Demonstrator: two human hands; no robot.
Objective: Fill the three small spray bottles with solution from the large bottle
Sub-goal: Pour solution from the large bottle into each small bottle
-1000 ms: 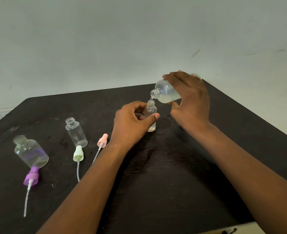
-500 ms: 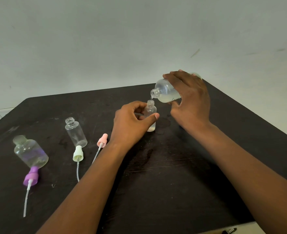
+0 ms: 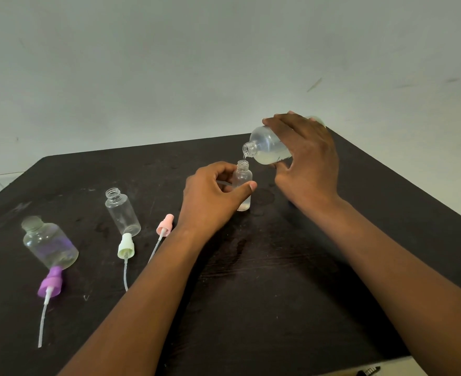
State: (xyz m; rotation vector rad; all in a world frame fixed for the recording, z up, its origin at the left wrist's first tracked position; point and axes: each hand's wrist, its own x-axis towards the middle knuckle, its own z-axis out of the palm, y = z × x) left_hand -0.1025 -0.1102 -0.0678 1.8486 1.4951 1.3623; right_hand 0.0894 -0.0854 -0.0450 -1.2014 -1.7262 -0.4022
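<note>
My right hand grips the large clear bottle, tipped on its side with its open neck just above a small bottle. That small bottle stands upright on the dark table, and my left hand holds it between thumb and fingers. A little cloudy liquid sits at its bottom. Two more small clear bottles stand uncapped at the left: a slim one and a wider one.
Three spray pump heads with dip tubes lie on the table: purple, pale green and pink. A pale wall rises behind the table. A dark pen-like object lies below the table's front right edge.
Both hands and bottles stay almost where they were. The large bottle remains tipped over the small bottle's mouth.
</note>
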